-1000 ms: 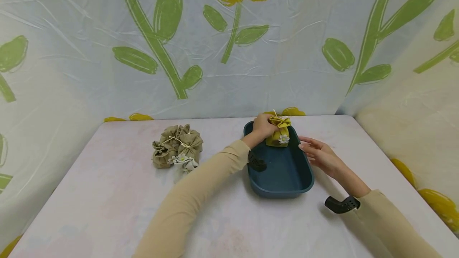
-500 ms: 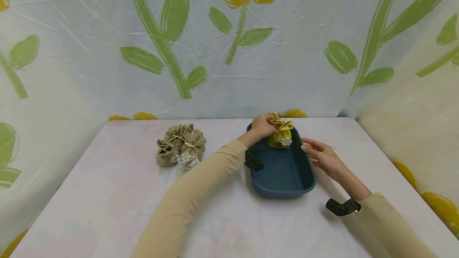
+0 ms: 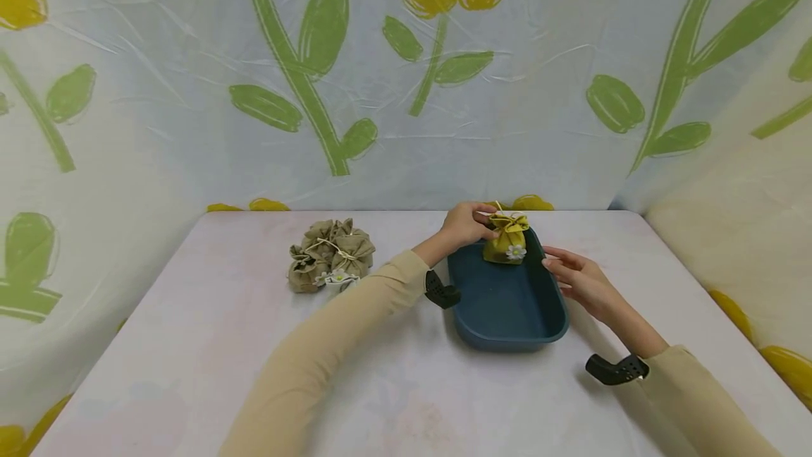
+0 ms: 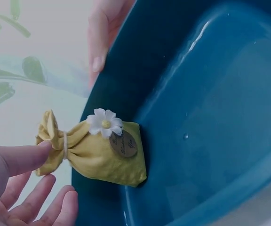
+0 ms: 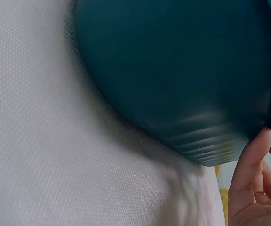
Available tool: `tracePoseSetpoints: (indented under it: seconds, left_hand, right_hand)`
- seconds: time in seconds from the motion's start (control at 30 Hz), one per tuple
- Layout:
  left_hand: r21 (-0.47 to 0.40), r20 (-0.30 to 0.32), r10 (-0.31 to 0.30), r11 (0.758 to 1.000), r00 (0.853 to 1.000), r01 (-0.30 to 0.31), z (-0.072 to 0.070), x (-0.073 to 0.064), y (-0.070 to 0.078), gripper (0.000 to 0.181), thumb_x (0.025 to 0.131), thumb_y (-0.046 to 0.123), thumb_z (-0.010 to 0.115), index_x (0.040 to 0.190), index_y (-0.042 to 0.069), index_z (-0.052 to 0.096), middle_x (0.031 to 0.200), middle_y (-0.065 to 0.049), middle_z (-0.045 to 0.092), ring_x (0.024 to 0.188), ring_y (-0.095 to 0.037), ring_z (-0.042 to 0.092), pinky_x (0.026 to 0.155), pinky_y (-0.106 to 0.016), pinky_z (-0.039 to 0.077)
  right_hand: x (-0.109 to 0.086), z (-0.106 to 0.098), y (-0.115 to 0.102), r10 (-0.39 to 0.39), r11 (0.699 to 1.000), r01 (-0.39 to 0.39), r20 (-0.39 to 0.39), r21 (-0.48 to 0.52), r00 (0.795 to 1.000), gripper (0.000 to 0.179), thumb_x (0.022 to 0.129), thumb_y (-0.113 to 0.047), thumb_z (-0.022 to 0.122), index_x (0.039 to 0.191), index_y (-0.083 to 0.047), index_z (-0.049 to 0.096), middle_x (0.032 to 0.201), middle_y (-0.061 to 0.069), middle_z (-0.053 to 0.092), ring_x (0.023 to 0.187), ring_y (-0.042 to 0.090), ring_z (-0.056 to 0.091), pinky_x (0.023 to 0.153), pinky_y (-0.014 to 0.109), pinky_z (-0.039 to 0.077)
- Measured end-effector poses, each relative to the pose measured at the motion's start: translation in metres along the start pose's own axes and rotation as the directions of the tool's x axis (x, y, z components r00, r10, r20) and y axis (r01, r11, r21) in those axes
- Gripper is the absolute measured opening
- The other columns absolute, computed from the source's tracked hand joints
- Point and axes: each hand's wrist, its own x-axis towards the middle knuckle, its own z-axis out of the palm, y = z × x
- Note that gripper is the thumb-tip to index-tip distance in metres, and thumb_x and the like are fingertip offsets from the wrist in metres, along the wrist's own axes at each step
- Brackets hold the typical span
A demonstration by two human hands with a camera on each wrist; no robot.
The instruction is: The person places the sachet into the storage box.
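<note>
A small yellow cloth drawstring pouch [image 3: 503,249] with a white daisy stands inside the blue bin [image 3: 507,305], at its far end. My left hand [image 3: 466,223] is at the pouch's tied neck. In the left wrist view, the thumb overlaps the gathered top of the pouch [image 4: 108,160] while the other fingers spread loosely below it. Beside the bin's right wall is my right hand [image 3: 582,284], outside the bin. The right wrist view shows its thumb [image 5: 254,162] touching the bin just under the rim.
Several brown cloth pouches [image 3: 333,249] sit clustered on the table [image 3: 190,344] left of the bin. A white pouch [image 3: 342,279] with a daisy is in front of them, partly hidden by the left sleeve [image 3: 330,351]. A flowered cloth [image 3: 507,111] hangs behind the table.
The left hand's fingers have loosened from the pouch's neck and drawn slightly left of it. The right hand stays by the bin's wall. The whole head view has shifted a little.
</note>
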Motion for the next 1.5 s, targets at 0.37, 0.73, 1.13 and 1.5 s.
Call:
tracePoseSetpoints:
  seconds: [0.37, 0.73, 1.13, 1.5]
  left_hand:
    - [0.03, 0.016, 0.05, 0.998, 0.999, -0.05, -0.02, -0.018, -0.004, 0.059, 0.085, 0.016, 0.074, 0.139, 0.017, 0.05, 0.125, -0.007, 0.064, 0.106, -0.024, 0.063, 0.08, -0.032, 0.054]
    - [-0.042, -0.006, 0.126, 0.991, 0.992, -0.126, -0.052, -0.039, -0.005, 0.06, 0.086, 0.016, 0.072, 0.141, 0.016, 0.048, 0.128, -0.01, 0.061, 0.111, -0.026, 0.064, 0.086, -0.031, 0.055]
    - [-0.148, -0.028, 0.161, 0.976, 0.987, -0.163, -0.08, -0.066, -0.012, 0.062, 0.086, 0.013, 0.073, 0.141, 0.017, 0.047, 0.132, -0.01, 0.059, 0.115, -0.027, 0.061, 0.089, -0.034, 0.055]
    - [-0.211, -0.087, 0.156, 0.962, 0.984, -0.171, -0.104, -0.094, -0.022, 0.061, 0.085, 0.007, 0.072, 0.141, 0.015, 0.048, 0.132, -0.011, 0.059, 0.112, -0.027, 0.062, 0.089, -0.034, 0.055]
  right_hand:
    - [0.001, 0.002, 0.0, -0.004, 0.999, 0.003, -0.022, -0.039, 1.0, 0.068, 0.099, -0.037, 0.052, 0.15, 0.0, 0.026, 0.1, -0.013, 0.055, 0.086, 0.002, 0.053, 0.075, 0.02, 0.052]
    - [0.002, 0.003, 0.002, -0.006, 0.999, 0.004, -0.031, -0.046, 0.999, 0.068, 0.099, -0.038, 0.05, 0.151, -0.001, 0.024, 0.098, -0.018, 0.054, 0.086, 0.0, 0.053, 0.075, 0.018, 0.052]
    - [0.002, 0.002, 0.003, -0.014, 1.0, 0.014, -0.028, -0.028, 1.0, 0.068, 0.099, -0.037, 0.051, 0.15, 0.001, 0.025, 0.095, -0.022, 0.054, 0.086, -0.002, 0.051, 0.075, 0.018, 0.052]
    - [0.003, 0.002, 0.005, -0.022, 1.0, 0.022, -0.017, -0.008, 1.0, 0.065, 0.099, -0.035, 0.051, 0.149, 0.0, 0.028, 0.096, -0.025, 0.056, 0.087, -0.003, 0.054, 0.075, 0.018, 0.052]
